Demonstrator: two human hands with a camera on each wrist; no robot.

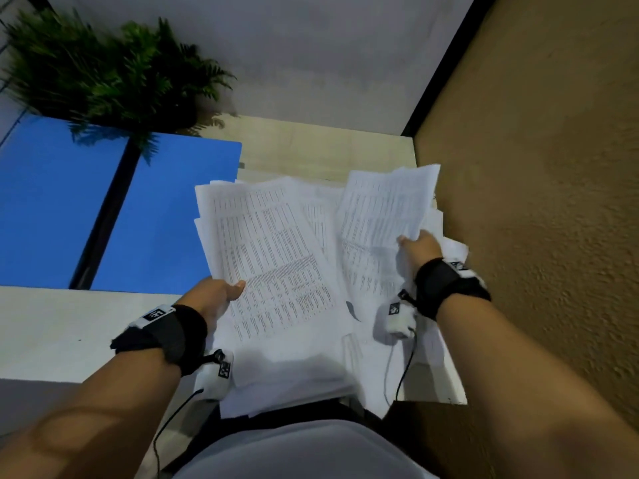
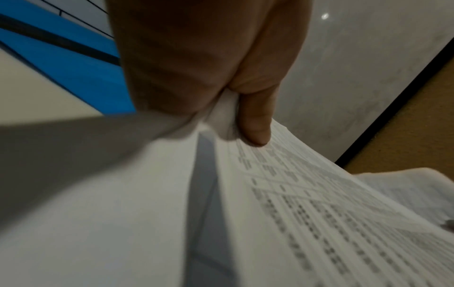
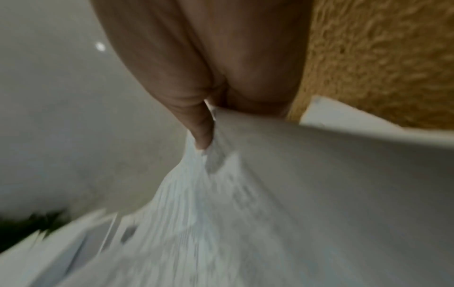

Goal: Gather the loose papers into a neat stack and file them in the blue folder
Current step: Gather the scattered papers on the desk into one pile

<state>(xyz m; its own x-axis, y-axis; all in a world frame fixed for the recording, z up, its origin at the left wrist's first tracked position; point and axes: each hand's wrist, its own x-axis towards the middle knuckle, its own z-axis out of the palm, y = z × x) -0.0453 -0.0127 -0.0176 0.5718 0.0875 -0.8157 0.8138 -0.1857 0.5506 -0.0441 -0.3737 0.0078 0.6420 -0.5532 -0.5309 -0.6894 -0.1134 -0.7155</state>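
Blue folder point(image 1: 103, 209): one, lying open on the table point(image 1: 52, 333), holding no sheets. Papers: two lifted sheaves plus loose sheets beneath, count unclear. Left hand point(image 1: 214, 295) pinches the left sheaf point(image 1: 273, 257); right hand point(image 1: 420, 248) pinches the right sheaf point(image 1: 383, 202). Fern point(image 1: 103, 74) overhangs the folder.

blue folder point(image 1: 166, 216), white printed papers point(image 1: 273, 250)

Black wristbands point(image 1: 179, 335) carry white marker-tagged camera pods point(image 1: 397, 318) trailing thin cables.
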